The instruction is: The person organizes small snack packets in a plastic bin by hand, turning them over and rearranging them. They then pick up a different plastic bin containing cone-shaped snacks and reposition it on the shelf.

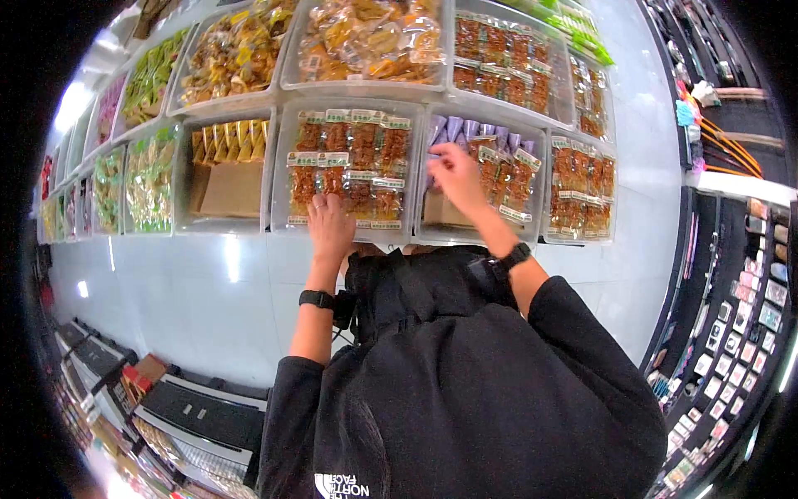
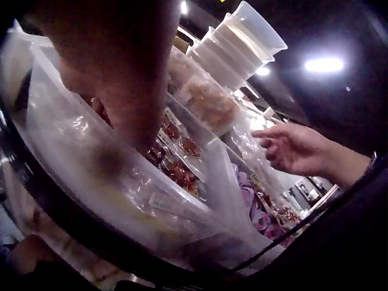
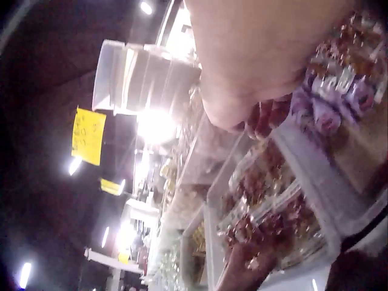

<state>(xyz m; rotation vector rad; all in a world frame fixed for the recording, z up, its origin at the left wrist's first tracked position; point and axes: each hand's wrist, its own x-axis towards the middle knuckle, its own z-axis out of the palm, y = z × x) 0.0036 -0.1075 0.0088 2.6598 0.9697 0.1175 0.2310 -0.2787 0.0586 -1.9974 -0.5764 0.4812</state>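
Note:
In the head view my left hand (image 1: pixel 332 224) rests on the near rows of clear snack packets (image 1: pixel 349 140) with reddish-brown contents and white labels. These packets lie in rows in a translucent plastic bin (image 1: pixel 279 175). My right hand (image 1: pixel 460 180) hovers over the neighbouring bin on the right, fingers loosely curled and nothing visible in them. That bin holds purple cone-shaped packets (image 1: pixel 454 127) at the back left and similar reddish-brown packets (image 1: pixel 519 185) at the right. Bare cardboard (image 1: pixel 439 209) shows at its front left. The left wrist view shows the right hand (image 2: pixel 297 151) raised above the bins.
A bin to the left holds yellow packets (image 1: pixel 231 140) above a cardboard piece (image 1: pixel 241 190). Another bin of reddish-brown packets (image 1: pixel 582 187) stands at the right. Behind are bins of wrapped yellow-brown snacks (image 1: pixel 370 37). Shelving with small goods (image 1: pixel 731 324) lines the right side.

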